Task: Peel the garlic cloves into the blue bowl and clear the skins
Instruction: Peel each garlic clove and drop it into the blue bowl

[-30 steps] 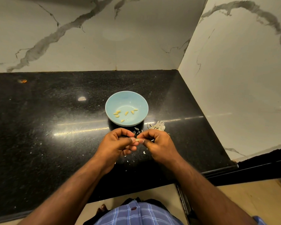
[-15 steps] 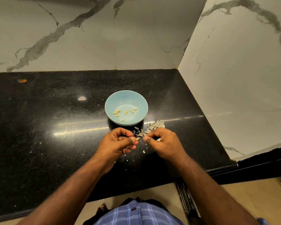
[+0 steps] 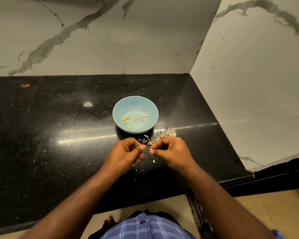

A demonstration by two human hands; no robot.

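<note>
Centre frame, bowl: blue bowl point(image 3: 135, 114) on black counter point(image 3: 41, 135), peeled cloves point(image 3: 134, 120) inside.
Skins: pile point(image 3: 160, 136) lower right of bowl.
Left hand point(image 3: 123, 155): fingers curled, pinching something tiny, can't tell what.
Right hand point(image 3: 172, 152): fingertips pinched, apparently on a skin scrap.

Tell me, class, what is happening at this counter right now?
A person stands at a black counter peeling garlic. Both hands are held together just in front of a blue bowl; the left hand and right hand each pinch something small, too small to identify. Six peeled cloves lie in the bowl. A pile of skins sits beside the bowl, not yet cleared.
</note>
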